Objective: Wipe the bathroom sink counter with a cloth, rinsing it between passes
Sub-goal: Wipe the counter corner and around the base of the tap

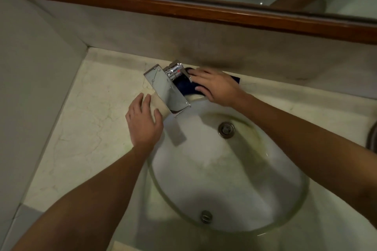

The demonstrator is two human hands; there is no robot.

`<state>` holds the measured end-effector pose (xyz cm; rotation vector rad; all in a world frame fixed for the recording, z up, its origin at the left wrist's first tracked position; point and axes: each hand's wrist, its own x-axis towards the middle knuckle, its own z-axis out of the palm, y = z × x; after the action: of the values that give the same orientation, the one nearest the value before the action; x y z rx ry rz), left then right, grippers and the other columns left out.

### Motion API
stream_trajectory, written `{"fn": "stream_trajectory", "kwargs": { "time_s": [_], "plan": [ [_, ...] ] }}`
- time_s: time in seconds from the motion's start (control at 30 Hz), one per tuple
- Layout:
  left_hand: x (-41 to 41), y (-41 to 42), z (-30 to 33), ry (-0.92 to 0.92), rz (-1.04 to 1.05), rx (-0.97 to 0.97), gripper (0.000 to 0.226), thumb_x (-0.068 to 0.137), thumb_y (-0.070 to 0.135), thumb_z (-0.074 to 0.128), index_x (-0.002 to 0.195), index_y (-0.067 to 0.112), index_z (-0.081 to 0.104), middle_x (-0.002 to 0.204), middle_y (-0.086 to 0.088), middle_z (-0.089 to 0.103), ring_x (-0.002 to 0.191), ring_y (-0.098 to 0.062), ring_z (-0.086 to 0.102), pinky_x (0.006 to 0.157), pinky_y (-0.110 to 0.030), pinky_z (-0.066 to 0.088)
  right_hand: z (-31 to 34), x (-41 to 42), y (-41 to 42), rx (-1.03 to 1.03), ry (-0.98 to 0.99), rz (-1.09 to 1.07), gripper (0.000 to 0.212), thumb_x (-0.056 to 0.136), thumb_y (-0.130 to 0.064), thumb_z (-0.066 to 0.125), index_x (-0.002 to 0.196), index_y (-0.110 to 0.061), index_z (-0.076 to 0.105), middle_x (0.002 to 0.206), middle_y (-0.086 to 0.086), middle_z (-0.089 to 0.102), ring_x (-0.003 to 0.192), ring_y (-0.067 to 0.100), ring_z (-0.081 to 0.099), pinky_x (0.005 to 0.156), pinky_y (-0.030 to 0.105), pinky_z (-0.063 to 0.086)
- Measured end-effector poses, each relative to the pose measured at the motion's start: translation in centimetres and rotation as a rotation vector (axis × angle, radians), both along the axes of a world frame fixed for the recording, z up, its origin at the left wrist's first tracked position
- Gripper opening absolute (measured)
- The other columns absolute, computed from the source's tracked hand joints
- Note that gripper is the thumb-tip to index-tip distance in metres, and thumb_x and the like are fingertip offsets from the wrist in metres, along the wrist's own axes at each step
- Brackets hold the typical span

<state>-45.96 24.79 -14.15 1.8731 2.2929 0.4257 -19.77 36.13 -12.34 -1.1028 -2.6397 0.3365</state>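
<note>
Right hand (216, 87) presses dark blue cloth (184, 87) flat, fingers straight, on marbled stone bench (85, 120) behind flat chrome faucet (169, 91). Left hand (143, 124) rests open beside oval white basin (285, 210).

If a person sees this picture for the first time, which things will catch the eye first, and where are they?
The shiny flat faucet stands out at the back rim of the white sink. Just right of it, the right hand presses a dark blue cloth on the counter. The left hand rests flat beside the faucet.
</note>
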Motion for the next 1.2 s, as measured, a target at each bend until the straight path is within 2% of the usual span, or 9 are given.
{"fn": "stream_trajectory", "kwargs": {
  "time_s": [0.07,0.27,0.43,0.67,0.8,0.97,1.2],
  "plan": [
    [0.0,0.0,0.1,-0.008,-0.005,0.006,0.057,0.097,0.036,0.042,0.148,0.011,0.047,0.155,-0.012,0.042,0.142,-0.029,0.037,0.116,-0.048,0.032,0.2,-0.8,0.6,-0.022,-0.021,-0.051,0.046,0.104,-0.033,0.039,0.144,-0.017,0.054,0.151,0.005,0.053,0.133,0.032,0.053,0.106,0.049,0.047],
    [-0.1,-0.1,0.1,-0.039,-0.029,0.022,0.057,0.096,0.035,0.044,0.147,0.01,0.047,0.154,-0.013,0.042,0.142,-0.032,0.037,0.116,-0.05,0.031,0.4,-0.3,0.2,-0.012,-0.017,-0.119,0.045,0.105,-0.027,0.05,0.149,-0.02,0.051,0.152,0.003,0.053,0.134,0.029,0.051,0.109,0.045,0.044],
    [-0.4,-0.2,-0.3,-0.053,-0.033,0.048,0.058,0.096,0.036,0.044,0.147,0.009,0.048,0.153,-0.015,0.043,0.141,-0.033,0.038,0.116,-0.049,0.03,0.4,6.9,-2.6,-0.019,0.01,-0.161,0.044,0.104,-0.025,0.052,0.148,-0.016,0.053,0.151,0.005,0.053,0.132,0.03,0.053,0.112,0.043,0.042],
    [-0.6,-0.4,-0.5,-0.067,-0.047,0.114,0.057,0.095,0.033,0.047,0.144,0.004,0.052,0.148,-0.021,0.048,0.138,-0.038,0.043,0.114,-0.05,0.035,1.4,18.9,-8.7,-0.025,0.015,-0.362,0.044,0.105,-0.021,0.049,0.149,-0.014,0.051,0.15,0.008,0.054,0.13,0.032,0.052,0.112,0.044,0.041],
    [-0.6,-0.4,-0.6,-0.076,-0.055,0.106,0.058,0.096,0.032,0.046,0.146,0.003,0.051,0.15,-0.022,0.046,0.139,-0.039,0.042,0.114,-0.05,0.034,1.0,23.2,-11.7,-0.035,0.007,-0.5,0.046,0.106,-0.025,0.044,0.149,-0.012,0.049,0.151,0.011,0.052,0.128,0.036,0.052,0.112,0.045,0.039],
    [-0.5,-0.2,-0.4,-0.057,-0.047,0.095,0.058,0.095,0.03,0.048,0.146,0.004,0.05,0.15,-0.021,0.046,0.138,-0.039,0.042,0.114,-0.05,0.035,0.5,20.7,-12.9,-0.008,0.029,-0.642,0.044,0.106,-0.022,0.049,0.15,-0.015,0.049,0.151,0.007,0.053,0.128,0.033,0.048,0.111,0.044,0.039],
    [-0.4,-0.1,-0.7,-0.045,-0.044,0.107,0.054,0.097,0.028,0.051,0.147,0.008,0.049,0.151,-0.016,0.045,0.139,-0.035,0.04,0.114,-0.05,0.035,0.0,10.3,-9.2,0.031,0.03,-0.468,0.043,0.104,-0.027,0.052,0.147,-0.018,0.054,0.15,0.002,0.055,0.124,0.03,0.053,0.105,0.042,0.045]
  ]
}}
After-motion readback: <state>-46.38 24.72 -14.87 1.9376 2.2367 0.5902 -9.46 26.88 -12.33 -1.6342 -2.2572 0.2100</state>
